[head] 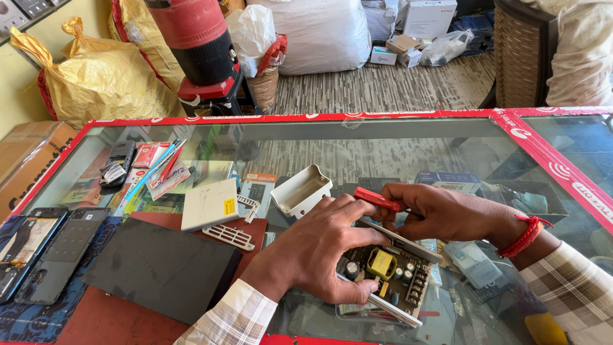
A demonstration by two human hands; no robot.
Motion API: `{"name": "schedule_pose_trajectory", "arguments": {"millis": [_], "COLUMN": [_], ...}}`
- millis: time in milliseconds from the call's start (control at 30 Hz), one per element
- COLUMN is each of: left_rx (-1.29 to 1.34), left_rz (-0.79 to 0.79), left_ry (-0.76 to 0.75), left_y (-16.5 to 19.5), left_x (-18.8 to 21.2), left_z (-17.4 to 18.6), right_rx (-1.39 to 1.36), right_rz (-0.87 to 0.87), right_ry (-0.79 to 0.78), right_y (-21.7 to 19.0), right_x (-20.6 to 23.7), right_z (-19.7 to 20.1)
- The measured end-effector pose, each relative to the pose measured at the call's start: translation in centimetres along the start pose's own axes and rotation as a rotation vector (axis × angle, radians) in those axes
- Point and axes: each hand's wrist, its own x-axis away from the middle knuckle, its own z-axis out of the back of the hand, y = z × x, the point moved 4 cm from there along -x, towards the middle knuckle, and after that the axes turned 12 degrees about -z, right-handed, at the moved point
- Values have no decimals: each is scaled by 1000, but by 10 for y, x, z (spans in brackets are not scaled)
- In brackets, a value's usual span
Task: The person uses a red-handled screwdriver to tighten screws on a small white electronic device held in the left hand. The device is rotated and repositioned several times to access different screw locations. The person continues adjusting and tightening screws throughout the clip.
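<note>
Resting on a glass counter (408, 137), an open power supply board (389, 275) in its metal tray lies under the left hand (313, 252), whose fingers (354, 291) clasp its near and far edges. The right hand (440, 214) pinches a red-handled screwdriver (378, 200) just above the board's far edge. A white plastic cover (300, 190) sits just behind the left hand, with a white box (209, 204), a black slab (159, 268) and two phones (38, 249) farther left.
</note>
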Motion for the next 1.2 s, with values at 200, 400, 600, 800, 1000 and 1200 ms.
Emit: {"name": "schedule_pose_trajectory", "arguments": {"millis": [200,400,600,800,1000,1200], "left_rx": [11,16,13,13,18,-4], "left_rz": [-15,-1,1,7,4,-17], "left_ry": [7,1,1,-10,-6,-2], "left_y": [4,3,1,0,1,1], "left_x": [-2,-1,0,1,1,-1], "left_z": [4,3,1,1,2,1], "right_rx": [14,-65,2,34,-17,12], "right_rz": [17,11,111,41,128,-44], "right_ry": [15,-32,-22,-6,-43,33], "right_y": [-4,-6,-6,1,-2,-13], "right_x": [3,3,2,0,-1,8], "right_z": [1,0,-1,0,-2,2]}}
